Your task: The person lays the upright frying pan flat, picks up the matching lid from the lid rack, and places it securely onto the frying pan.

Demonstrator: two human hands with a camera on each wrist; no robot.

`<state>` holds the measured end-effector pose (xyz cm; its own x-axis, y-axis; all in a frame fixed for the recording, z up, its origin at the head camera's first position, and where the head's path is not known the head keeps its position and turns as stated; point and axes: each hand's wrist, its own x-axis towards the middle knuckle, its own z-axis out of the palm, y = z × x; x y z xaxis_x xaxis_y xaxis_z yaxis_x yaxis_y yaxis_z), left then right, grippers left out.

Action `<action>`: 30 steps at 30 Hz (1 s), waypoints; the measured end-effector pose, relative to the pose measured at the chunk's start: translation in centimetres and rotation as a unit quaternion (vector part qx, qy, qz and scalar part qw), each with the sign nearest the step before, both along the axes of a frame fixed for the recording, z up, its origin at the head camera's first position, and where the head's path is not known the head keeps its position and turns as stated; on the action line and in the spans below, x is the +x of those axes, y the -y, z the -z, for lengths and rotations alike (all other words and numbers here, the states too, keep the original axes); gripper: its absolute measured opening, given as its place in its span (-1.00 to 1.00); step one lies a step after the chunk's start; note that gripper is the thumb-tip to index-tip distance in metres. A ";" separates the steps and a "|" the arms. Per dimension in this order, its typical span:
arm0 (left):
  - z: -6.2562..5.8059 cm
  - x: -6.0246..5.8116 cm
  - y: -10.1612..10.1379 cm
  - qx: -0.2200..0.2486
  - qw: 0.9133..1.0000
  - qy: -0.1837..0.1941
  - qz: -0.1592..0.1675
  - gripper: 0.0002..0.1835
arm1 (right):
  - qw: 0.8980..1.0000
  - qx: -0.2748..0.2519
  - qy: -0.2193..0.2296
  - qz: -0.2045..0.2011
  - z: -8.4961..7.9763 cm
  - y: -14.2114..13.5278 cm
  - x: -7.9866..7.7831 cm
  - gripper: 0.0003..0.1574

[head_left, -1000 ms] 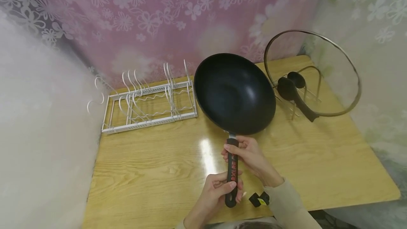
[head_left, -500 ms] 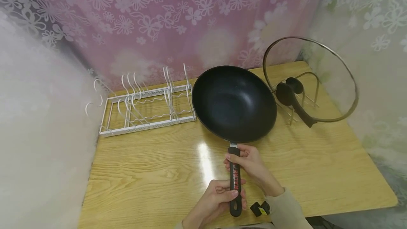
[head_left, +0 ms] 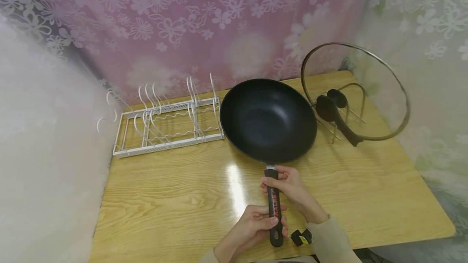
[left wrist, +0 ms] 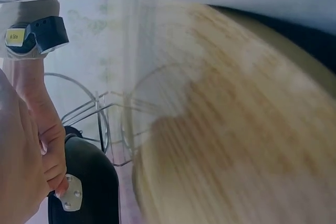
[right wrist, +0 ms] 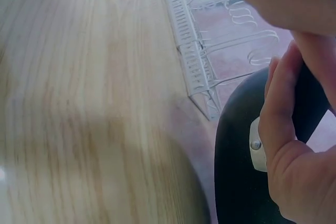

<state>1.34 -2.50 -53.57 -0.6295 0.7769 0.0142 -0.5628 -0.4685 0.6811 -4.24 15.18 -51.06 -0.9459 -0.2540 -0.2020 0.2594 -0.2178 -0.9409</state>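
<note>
Wok [head_left: 268, 121] is held between rack [head_left: 175, 144] and lid [head_left: 369, 92] edges.

The bench [head_left: 164, 198] has a glossy, yellowish wood-grain top with rounded right-hand corners. A white wire rack [head_left: 172, 145] stands on it toward the back left; a metal wire stand [head_left: 363, 98] sits toward the back right.

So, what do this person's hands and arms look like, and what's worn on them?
The left hand and right hand wear no gloves. The left sleeve and right sleeve are pale beige; at the right cuff sits a blocky black device with a yellow label.
</note>
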 end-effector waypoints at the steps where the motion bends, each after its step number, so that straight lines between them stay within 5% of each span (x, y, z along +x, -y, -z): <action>1: 0.1 0.0 0.0 0.001 1.000 0.000 0.003 -0.54 | 1.000 0.000 0.004 0.000 0.0 0.0 0.0 -0.64; 11: 0.8 -0.5 -0.3 -0.018 0.999 0.022 0.028 -0.52 | 1.000 0.007 0.008 -0.002 0.9 -0.5 -0.3 -0.62; 20: 2.6 -0.6 -0.9 0.013 1.000 0.012 0.021 -0.51 | 0.999 0.032 0.009 -0.013 1.7 -1.0 -0.7 -0.54; 30: 3.2 -0.8 -1.7 0.015 0.999 0.026 0.015 -0.44 | 0.999 0.045 0.002 -0.018 2.1 -1.3 -1.3 -0.59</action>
